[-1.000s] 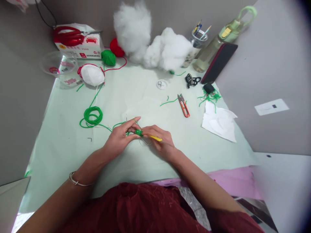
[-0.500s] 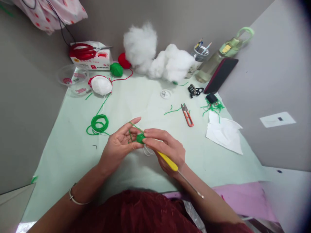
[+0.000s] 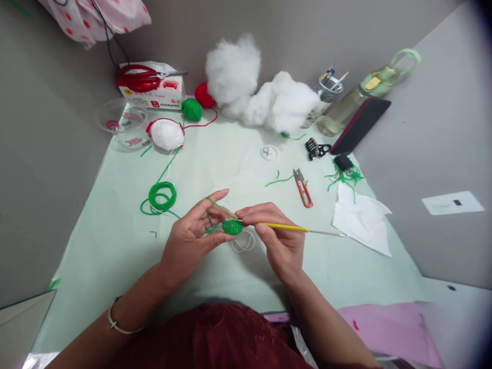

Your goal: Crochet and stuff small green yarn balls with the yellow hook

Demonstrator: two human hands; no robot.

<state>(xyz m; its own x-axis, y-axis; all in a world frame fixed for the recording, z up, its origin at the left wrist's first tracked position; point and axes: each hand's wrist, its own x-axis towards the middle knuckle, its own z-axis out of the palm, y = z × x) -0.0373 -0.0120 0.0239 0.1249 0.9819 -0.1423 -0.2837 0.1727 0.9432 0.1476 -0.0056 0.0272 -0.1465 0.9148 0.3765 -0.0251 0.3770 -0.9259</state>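
Observation:
My left hand (image 3: pixel 190 237) pinches a small green crocheted piece (image 3: pixel 232 226) between thumb and fingers, with green yarn looped over its raised forefinger. My right hand (image 3: pixel 277 238) grips a yellow-handled crochet hook (image 3: pixel 295 229), its hook end at the green piece and its metal shaft pointing right. The yarn runs left to a loose green coil (image 3: pixel 161 197) on the pale green table cover (image 3: pixel 115 241). A thin white thread loop (image 3: pixel 244 242) lies under my hands.
At the back are white stuffing (image 3: pixel 265 92), green (image 3: pixel 191 108) and red (image 3: pixel 203 95) yarn balls, a white ball (image 3: pixel 166 134), a box with red scissors (image 3: pixel 144 79), a pen cup (image 3: pixel 326 89) and a bottle (image 3: pixel 357 100). Orange snips (image 3: pixel 303 188) and white paper (image 3: pixel 361 218) lie right.
The crochet hook has swung from pointing down toward my body to lying level, pointing right. The green piece now shows more between my fingers. The view shifted slightly.

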